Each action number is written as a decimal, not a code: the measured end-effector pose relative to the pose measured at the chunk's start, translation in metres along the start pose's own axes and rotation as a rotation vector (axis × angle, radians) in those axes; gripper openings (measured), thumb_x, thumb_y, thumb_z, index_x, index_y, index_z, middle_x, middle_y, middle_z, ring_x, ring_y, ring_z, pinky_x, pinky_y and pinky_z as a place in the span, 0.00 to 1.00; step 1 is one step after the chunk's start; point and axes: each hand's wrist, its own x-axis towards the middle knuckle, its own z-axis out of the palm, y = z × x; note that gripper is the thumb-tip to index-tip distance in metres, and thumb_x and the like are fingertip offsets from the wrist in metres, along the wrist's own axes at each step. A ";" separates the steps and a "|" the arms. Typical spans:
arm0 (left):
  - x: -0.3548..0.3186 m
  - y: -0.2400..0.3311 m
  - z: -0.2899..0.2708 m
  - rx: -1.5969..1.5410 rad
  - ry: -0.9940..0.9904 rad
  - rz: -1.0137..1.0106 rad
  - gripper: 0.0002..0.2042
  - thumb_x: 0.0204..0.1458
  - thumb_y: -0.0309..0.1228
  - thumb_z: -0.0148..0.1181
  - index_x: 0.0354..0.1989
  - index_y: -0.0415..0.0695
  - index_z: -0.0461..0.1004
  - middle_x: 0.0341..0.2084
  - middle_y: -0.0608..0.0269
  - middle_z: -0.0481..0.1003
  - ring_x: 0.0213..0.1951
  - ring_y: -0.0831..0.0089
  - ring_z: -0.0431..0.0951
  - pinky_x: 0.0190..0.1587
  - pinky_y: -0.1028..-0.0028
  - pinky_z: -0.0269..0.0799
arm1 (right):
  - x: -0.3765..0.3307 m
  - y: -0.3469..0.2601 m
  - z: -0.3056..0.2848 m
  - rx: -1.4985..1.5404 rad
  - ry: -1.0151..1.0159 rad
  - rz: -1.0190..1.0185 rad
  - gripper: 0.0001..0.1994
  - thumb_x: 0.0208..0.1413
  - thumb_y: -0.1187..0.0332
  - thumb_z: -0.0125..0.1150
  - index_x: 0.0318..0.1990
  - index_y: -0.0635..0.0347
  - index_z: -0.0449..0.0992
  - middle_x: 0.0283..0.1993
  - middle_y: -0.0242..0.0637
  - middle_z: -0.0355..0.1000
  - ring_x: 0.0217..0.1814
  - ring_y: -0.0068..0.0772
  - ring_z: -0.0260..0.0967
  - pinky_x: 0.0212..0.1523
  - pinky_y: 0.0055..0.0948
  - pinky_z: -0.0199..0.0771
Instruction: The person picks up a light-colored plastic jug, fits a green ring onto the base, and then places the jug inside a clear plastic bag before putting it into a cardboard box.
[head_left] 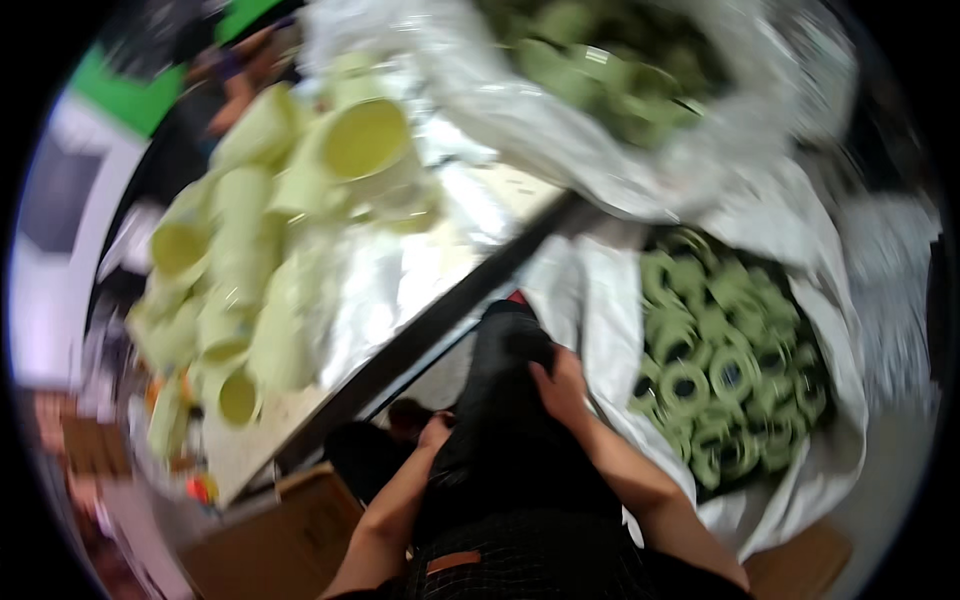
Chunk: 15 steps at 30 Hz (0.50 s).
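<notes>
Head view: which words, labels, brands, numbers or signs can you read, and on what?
None can be read.
Table: small dark marks, too blurred.
Upper green parts: a white patch, possibly glare, too blurred.
Lower green rings and yellow cylinders: nothing legible.

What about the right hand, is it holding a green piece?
No, the right hand rests against the dark trouser leg, apart from the green pieces.

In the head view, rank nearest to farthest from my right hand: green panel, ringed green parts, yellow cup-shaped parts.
1. Ringed green parts: right of your right hand, in a white bag.
2. Yellow cup-shaped parts: ahead and left, on the table.
3. Green panel: upper left background.
</notes>
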 end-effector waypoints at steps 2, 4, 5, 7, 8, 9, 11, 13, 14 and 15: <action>-0.013 -0.101 0.012 0.076 -0.442 0.002 0.22 0.47 0.44 0.64 0.48 0.44 0.80 0.50 0.46 0.78 0.55 0.47 0.75 0.53 0.60 0.71 | -0.020 -0.018 0.029 0.047 -0.056 -0.042 0.25 0.55 0.65 0.65 0.58 0.68 0.67 0.55 0.55 0.68 0.58 0.58 0.65 0.59 0.45 0.65; -0.056 -0.072 0.038 0.267 -0.678 -0.047 0.23 0.52 0.43 0.58 0.51 0.41 0.79 0.49 0.46 0.78 0.50 0.47 0.77 0.51 0.56 0.72 | -0.010 -0.043 0.021 0.046 -0.091 -0.040 0.26 0.53 0.71 0.65 0.59 0.67 0.65 0.57 0.53 0.66 0.59 0.57 0.63 0.60 0.44 0.64; -0.100 -0.034 -0.047 0.441 -0.632 -0.239 0.22 0.53 0.42 0.56 0.50 0.41 0.79 0.48 0.47 0.79 0.50 0.47 0.77 0.51 0.56 0.72 | 0.020 -0.080 0.031 0.288 -0.107 -0.078 0.28 0.51 0.74 0.66 0.60 0.67 0.65 0.57 0.52 0.66 0.59 0.56 0.63 0.60 0.43 0.64; -0.110 -0.021 -0.049 0.474 -0.783 -0.164 0.23 0.51 0.45 0.57 0.50 0.42 0.80 0.50 0.48 0.78 0.51 0.50 0.78 0.52 0.56 0.73 | 0.092 -0.143 0.015 0.344 -0.140 -0.265 0.29 0.48 0.75 0.67 0.59 0.68 0.66 0.59 0.54 0.66 0.61 0.58 0.63 0.63 0.47 0.62; -0.109 -0.015 -0.033 0.463 -0.854 -0.098 0.24 0.50 0.47 0.58 0.50 0.43 0.80 0.51 0.49 0.78 0.51 0.51 0.78 0.53 0.56 0.73 | 0.130 -0.158 0.010 0.280 -0.089 -0.426 0.30 0.48 0.74 0.67 0.60 0.69 0.66 0.59 0.55 0.67 0.60 0.59 0.64 0.62 0.48 0.63; -0.102 -0.018 -0.009 0.464 -0.866 -0.040 0.21 0.53 0.44 0.56 0.48 0.43 0.81 0.50 0.50 0.78 0.50 0.52 0.79 0.52 0.56 0.74 | 0.168 -0.173 0.009 0.214 0.001 -0.554 0.32 0.48 0.74 0.68 0.61 0.71 0.64 0.59 0.56 0.67 0.59 0.60 0.65 0.61 0.49 0.64; -0.086 -0.025 0.056 0.502 -0.822 0.053 0.17 0.57 0.38 0.52 0.46 0.44 0.82 0.49 0.52 0.79 0.49 0.53 0.79 0.51 0.55 0.75 | 0.230 -0.182 0.013 0.067 0.120 -0.743 0.33 0.49 0.72 0.67 0.63 0.72 0.63 0.61 0.56 0.66 0.62 0.60 0.63 0.63 0.49 0.62; -0.061 0.004 0.080 0.476 -0.750 0.094 0.15 0.59 0.34 0.49 0.45 0.44 0.82 0.48 0.53 0.80 0.48 0.53 0.80 0.50 0.55 0.75 | 0.275 -0.188 0.022 -0.124 0.090 -0.834 0.31 0.47 0.70 0.69 0.60 0.65 0.67 0.57 0.49 0.69 0.61 0.53 0.65 0.66 0.51 0.58; -0.054 0.020 0.076 0.449 -0.709 0.073 0.15 0.60 0.34 0.49 0.44 0.44 0.82 0.48 0.53 0.80 0.48 0.53 0.80 0.49 0.56 0.75 | 0.286 -0.183 0.029 -0.249 -0.035 -0.850 0.26 0.46 0.69 0.70 0.55 0.61 0.71 0.51 0.46 0.71 0.56 0.50 0.68 0.62 0.50 0.62; -0.052 0.025 0.073 0.430 -0.662 0.037 0.15 0.60 0.33 0.48 0.44 0.43 0.82 0.48 0.53 0.80 0.48 0.53 0.80 0.49 0.56 0.76 | 0.292 -0.179 0.039 -0.361 -0.153 -0.863 0.21 0.45 0.68 0.71 0.49 0.58 0.74 0.44 0.43 0.74 0.50 0.48 0.70 0.58 0.49 0.65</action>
